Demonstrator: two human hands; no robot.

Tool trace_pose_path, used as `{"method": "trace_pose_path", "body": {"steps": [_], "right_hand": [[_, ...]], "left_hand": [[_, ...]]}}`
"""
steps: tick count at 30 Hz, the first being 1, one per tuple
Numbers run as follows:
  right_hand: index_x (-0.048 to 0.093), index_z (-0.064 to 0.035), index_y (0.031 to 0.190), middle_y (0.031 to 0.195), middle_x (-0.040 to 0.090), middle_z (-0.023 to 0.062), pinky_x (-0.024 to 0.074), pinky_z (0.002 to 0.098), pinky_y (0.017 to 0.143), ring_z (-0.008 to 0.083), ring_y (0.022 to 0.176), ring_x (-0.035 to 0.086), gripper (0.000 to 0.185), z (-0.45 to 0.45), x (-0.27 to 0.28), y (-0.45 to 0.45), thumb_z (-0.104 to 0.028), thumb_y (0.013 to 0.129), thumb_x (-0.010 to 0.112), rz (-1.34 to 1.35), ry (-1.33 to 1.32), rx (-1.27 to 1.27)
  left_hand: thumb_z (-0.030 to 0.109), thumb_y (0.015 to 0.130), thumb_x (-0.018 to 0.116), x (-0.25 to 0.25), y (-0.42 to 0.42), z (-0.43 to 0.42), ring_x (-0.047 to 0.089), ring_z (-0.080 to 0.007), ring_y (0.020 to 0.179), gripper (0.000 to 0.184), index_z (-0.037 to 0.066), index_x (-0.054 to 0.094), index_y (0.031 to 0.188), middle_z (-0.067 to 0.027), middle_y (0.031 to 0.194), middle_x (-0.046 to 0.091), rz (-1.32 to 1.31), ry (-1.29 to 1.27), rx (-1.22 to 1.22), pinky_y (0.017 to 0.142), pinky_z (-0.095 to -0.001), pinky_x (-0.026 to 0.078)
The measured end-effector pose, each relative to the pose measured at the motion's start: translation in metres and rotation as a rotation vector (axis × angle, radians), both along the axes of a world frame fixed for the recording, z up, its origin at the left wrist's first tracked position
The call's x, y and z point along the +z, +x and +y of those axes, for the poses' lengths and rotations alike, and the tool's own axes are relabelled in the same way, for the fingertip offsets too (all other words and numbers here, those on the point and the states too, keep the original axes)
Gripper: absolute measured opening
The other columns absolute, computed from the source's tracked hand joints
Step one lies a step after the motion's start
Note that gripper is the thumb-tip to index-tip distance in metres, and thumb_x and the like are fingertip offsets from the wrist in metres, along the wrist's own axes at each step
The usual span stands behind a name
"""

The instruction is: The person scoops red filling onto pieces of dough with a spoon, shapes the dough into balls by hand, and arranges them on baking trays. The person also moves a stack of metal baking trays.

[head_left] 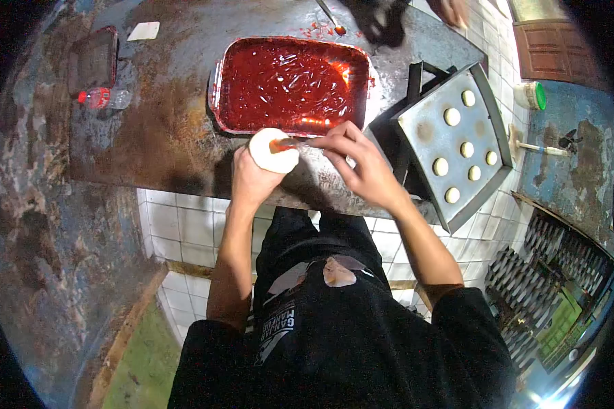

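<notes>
Head view: the left hand (246, 178) holds a flat, round piece of dough (278, 162) by the near side of a big pan (295, 40) of shiny red stuff (280, 85). The right hand (363, 167) pinches a thin tool (306, 144), and its end is at a red blob (280, 146) on the dough. A metal tray (481, 133) with seven little dough balls (466, 149) sits to the right.

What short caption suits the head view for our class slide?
Left hand holds flat dough; right hand holds a utensil against its red filling, near a pan.
</notes>
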State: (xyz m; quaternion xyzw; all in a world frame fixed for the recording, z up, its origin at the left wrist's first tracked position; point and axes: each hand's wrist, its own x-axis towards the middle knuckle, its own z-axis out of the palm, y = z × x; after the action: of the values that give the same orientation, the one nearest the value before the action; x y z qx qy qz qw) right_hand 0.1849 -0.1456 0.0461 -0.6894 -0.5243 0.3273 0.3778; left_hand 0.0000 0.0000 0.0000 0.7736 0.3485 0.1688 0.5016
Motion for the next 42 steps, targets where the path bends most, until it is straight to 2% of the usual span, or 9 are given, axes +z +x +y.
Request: {"method": "trace_pose_path", "body": {"steps": [7,9,11,14,21,29,32,40,42], "right_hand": [[0.066,-0.0172,0.13,0.111,0.059,0.0117,0.0536,0.0426,0.081,0.0327,0.094,0.062,0.055,-0.022,-0.048,-0.055,0.0,0.077,0.068,-0.335,0.213,-0.154],[0.065,-0.0144,0.128,0.111,0.059,0.0126,0.0536,0.0435,0.081,0.0343,0.095,0.063,0.053,-0.045,-0.075,-0.057,-0.001,0.078,0.069,-0.307,0.212,-0.203],[0.064,-0.003,0.12,0.105,0.057,0.0168,0.0528,0.0429,0.081,0.0351,0.094,0.062,0.034,-0.074,-0.108,-0.057,0.006,0.087,0.062,-0.052,0.04,-0.439],[0.061,-0.0003,0.116,0.107,0.057,0.0224,0.0497,0.0499,0.092,0.0452,0.102,0.059,0.03,-0.137,-0.193,-0.029,-0.013,0.091,0.071,-0.33,-0.269,-0.239],[0.056,-0.006,0.142,0.135,0.054,0.0163,0.0474,0.0432,0.106,0.0337,0.124,0.058,0.082,-0.024,0.0,-0.009,-0.034,0.073,0.091,0.028,0.178,0.03],[0.072,-0.0013,0.111,0.105,0.068,0.011,0.052,0.0365,0.089,0.0261,0.101,0.066,0.042,-0.002,0.051,-0.001,-0.022,0.078,0.088,0.086,0.201,0.133],[0.074,-0.001,0.103,0.096,0.07,0.0121,0.0541,0.0361,0.084,0.0242,0.089,0.069,0.021,-0.006,0.06,-0.009,-0.018,0.09,0.077,0.22,0.165,-0.05],[0.074,0.0005,0.108,0.099,0.072,0.0141,0.0549,0.0365,0.088,0.0223,0.099,0.071,0.02,-0.004,0.08,-0.013,-0.015,0.096,0.069,0.255,0.02,-0.095],[0.068,-0.001,0.124,0.112,0.069,0.0169,0.0555,0.0399,0.091,0.025,0.104,0.07,0.034,-0.002,0.078,-0.01,-0.017,0.094,0.072,0.464,-0.049,-0.108]], "left_hand": [[0.017,0.073,0.087,-0.003,-0.008,0.014,0.076,-0.0298,0.085,0.032,0.001,0.074,0.098,-0.0155,0.093,0.077,-0.09,0.155,0.043,0.077,-0.0388,0.058],[0.017,0.075,0.089,-0.011,-0.011,0.009,0.074,-0.0211,0.091,0.04,0.0,0.072,0.107,-0.012,0.099,0.077,-0.018,0.016,0.079,0.084,-0.0362,0.057],[0.017,0.077,0.088,-0.022,-0.016,0.005,0.074,-0.0194,0.09,0.037,0.0,0.072,0.105,-0.011,0.098,0.077,0.063,0.024,0.067,0.084,-0.0355,0.057],[0.02,0.079,0.089,0.002,-0.01,-0.004,0.073,-0.0157,0.087,0.033,0.0,0.072,0.101,-0.0097,0.096,0.078,0.09,-0.17,-0.044,0.08,-0.0337,0.056],[0.027,0.077,0.089,0.027,0.01,-0.015,0.076,-0.0208,0.089,0.042,-0.002,0.074,0.103,-0.0146,0.095,0.078,0.11,-0.208,-0.373,0.079,-0.0376,0.058],[0.024,0.079,0.089,0.073,0.014,-0.01,0.07,-0.0163,0.093,0.048,0.006,0.068,0.118,-0.0078,0.107,0.074,0.151,-0.302,-0.667,0.076,-0.0317,0.056],[0.014,0.089,0.081,0.078,0.007,-0.017,0.059,-0.003,0.082,0.052,0.005,0.054,0.132,0.0029,0.104,0.065,-0.094,-0.77,-0.429,0.062,-0.0198,0.047],[0.015,0.096,0.074,0.084,0.0,-0.033,0.053,-0.0017,0.072,0.042,0.003,0.053,0.13,0.0023,0.095,0.062,-0.201,-0.818,-0.289,0.056,-0.0191,0.041],[0.021,0.097,0.069,0.081,-0.002,-0.032,0.051,-0.0012,0.069,0.035,0.004,0.057,0.126,0.003,0.094,0.062,-0.264,-0.862,-0.194,0.054,-0.0182,0.037]]}}
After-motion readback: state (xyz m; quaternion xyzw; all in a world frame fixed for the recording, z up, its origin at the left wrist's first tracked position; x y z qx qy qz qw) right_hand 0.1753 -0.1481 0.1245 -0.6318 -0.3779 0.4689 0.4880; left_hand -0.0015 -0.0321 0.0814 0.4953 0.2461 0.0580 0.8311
